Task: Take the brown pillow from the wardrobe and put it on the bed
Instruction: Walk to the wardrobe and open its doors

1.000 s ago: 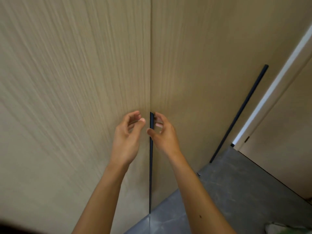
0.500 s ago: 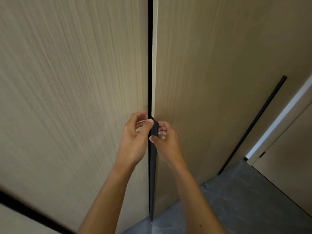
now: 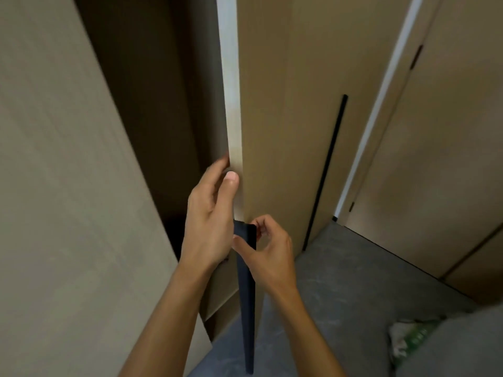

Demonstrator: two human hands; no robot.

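Note:
A tall light-wood wardrobe fills the view. Its right door stands partly swung out, with its pale edge facing me. My left hand grips that door edge, thumb on the front and fingers behind it. My right hand pinches the top of the long black handle strip on the same door. The left door is also ajar. Between the doors a dark gap shows the inside, but no brown pillow is visible there.
Another wardrobe door with a long black handle stands to the right, and a further door panel beyond it. Grey floor lies below. A grey fabric surface and a green-white item sit at the lower right.
The wardrobe doors went from shut to a thin crack, and now stand wide enough to show the dark inside. My left hand moved up onto the right door's edge.

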